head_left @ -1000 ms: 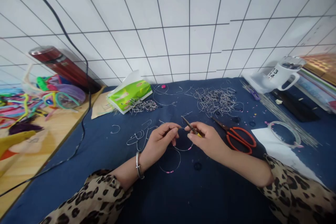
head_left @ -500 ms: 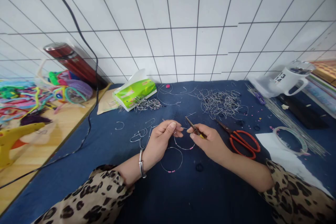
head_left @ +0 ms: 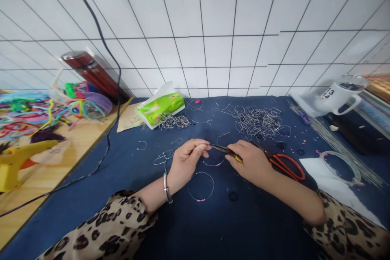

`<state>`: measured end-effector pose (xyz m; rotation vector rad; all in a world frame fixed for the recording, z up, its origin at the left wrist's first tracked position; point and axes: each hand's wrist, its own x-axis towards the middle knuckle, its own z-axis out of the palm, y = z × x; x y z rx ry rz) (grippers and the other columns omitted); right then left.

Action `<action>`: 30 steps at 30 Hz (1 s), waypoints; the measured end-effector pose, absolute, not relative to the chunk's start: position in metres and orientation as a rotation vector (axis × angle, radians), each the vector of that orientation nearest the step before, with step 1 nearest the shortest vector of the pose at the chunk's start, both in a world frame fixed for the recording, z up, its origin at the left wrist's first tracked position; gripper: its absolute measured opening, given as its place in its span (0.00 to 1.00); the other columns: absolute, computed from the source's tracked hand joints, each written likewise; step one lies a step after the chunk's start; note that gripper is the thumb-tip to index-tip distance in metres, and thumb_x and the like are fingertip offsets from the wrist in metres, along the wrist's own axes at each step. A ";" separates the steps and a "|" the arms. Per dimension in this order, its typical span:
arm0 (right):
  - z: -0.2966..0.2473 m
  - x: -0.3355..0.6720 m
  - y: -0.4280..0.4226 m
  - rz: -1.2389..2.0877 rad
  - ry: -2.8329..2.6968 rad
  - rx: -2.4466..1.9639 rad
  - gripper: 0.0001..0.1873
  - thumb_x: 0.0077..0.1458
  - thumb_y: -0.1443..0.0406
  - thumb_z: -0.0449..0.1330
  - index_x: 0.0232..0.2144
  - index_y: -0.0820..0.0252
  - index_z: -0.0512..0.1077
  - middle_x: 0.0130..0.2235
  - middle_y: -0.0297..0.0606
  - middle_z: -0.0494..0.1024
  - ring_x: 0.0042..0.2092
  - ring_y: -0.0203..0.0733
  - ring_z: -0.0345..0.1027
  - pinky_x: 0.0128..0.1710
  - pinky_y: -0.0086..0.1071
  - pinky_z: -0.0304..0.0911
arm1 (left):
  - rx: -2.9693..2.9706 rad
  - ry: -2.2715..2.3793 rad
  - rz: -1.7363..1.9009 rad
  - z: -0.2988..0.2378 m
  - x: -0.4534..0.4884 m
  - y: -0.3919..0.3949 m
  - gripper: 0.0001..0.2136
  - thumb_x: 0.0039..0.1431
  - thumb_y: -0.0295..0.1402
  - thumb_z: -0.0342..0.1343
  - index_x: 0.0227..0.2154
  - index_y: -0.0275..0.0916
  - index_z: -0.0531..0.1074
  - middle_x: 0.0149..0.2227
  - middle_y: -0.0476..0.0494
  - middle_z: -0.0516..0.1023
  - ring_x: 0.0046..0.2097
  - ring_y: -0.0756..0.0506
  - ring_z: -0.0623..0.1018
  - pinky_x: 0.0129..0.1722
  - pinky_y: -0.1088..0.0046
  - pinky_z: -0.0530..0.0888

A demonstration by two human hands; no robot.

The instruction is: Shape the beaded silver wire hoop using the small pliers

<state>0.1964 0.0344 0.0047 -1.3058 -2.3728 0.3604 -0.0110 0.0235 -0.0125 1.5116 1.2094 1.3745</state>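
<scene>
My left hand is closed in a pinch on a thin wire loop with pink beads, which hangs below the fingers. My right hand grips needle-nose pliers with yellow on the handle. The pliers' tips point left and reach my left fingertips; what lies between the jaws is too small to make out. Under my hands, a second wire ring with pink beads lies on the dark blue cloth. Scissors with red handles lie beside my right wrist, partly hidden by it.
A tangled pile of bent wires lies behind my right hand, and a green tissue pack stands behind my left. At right are a white mug, straight wires and a clear ring. A yellow glue gun lies left.
The pliers have swung from pointing up and left to nearly level, and their tips have come to my left fingertips. My right hand has turned with them. The view has shifted slightly.
</scene>
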 end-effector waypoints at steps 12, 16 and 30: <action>0.018 0.202 0.035 0.180 -2.516 -1.239 0.09 0.56 0.63 0.51 0.36 0.58 0.70 0.33 0.39 0.69 0.38 0.39 0.61 0.39 0.33 0.56 | 1.737 1.207 1.272 -0.016 -0.017 0.025 0.08 0.58 0.31 0.52 0.37 0.38 0.74 0.29 0.45 0.76 0.31 0.49 0.75 0.36 0.72 0.71; 0.019 0.202 0.034 0.171 -2.535 -1.231 0.09 0.56 0.63 0.51 0.37 0.58 0.70 0.33 0.39 0.69 0.38 0.40 0.61 0.39 0.33 0.56 | 1.810 1.171 1.271 -0.018 -0.019 0.025 0.08 0.58 0.31 0.52 0.38 0.38 0.74 0.28 0.46 0.76 0.31 0.49 0.75 0.35 0.72 0.71; 0.018 0.203 0.036 0.253 -2.577 -1.215 0.08 0.56 0.63 0.52 0.35 0.57 0.70 0.32 0.36 0.69 0.37 0.38 0.61 0.37 0.31 0.55 | 1.908 1.157 1.165 -0.014 -0.021 0.027 0.09 0.58 0.32 0.52 0.39 0.38 0.75 0.27 0.44 0.75 0.28 0.50 0.73 0.32 0.73 0.70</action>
